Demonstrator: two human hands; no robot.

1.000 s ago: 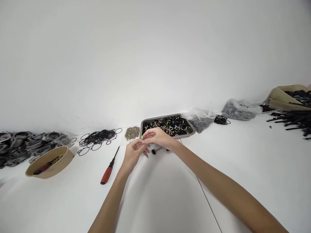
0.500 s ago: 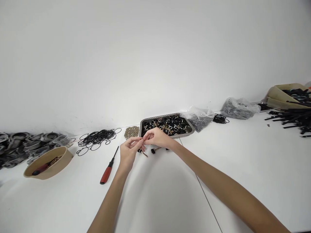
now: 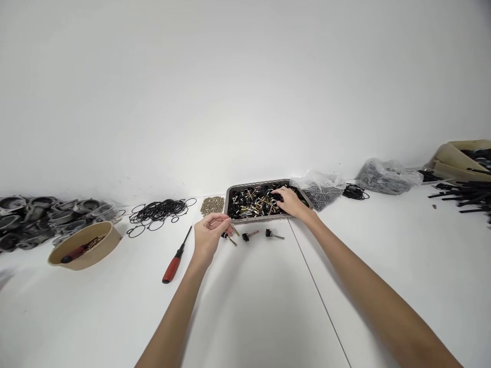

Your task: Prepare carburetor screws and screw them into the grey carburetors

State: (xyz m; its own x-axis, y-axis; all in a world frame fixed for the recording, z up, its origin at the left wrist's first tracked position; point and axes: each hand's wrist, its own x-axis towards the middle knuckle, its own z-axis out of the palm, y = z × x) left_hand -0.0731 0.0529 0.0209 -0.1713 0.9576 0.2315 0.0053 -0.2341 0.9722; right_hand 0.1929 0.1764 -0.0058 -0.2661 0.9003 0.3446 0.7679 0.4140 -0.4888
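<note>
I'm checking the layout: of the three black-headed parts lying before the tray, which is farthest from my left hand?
The rightmost part, nearest the dark seam; the others lie closer to the left hand.

Black and gold on white tabletop (image 3: 245,306)
Screwdriver (image 3: 174,263) red and black; left tub (image 3: 86,258) tan; rings (image 3: 159,210) black; tray (image 3: 261,220) grey, parts (image 3: 251,200) black-and-gold.

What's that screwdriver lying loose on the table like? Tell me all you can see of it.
The screwdriver has a red handle, plastic by its look, with a black butt and black collar, and a slim dark shaft. It lies slanted on the white table, shaft toward the wall, left of the left hand. Only the table touches it. The shape of its tip is too small to tell.
</note>
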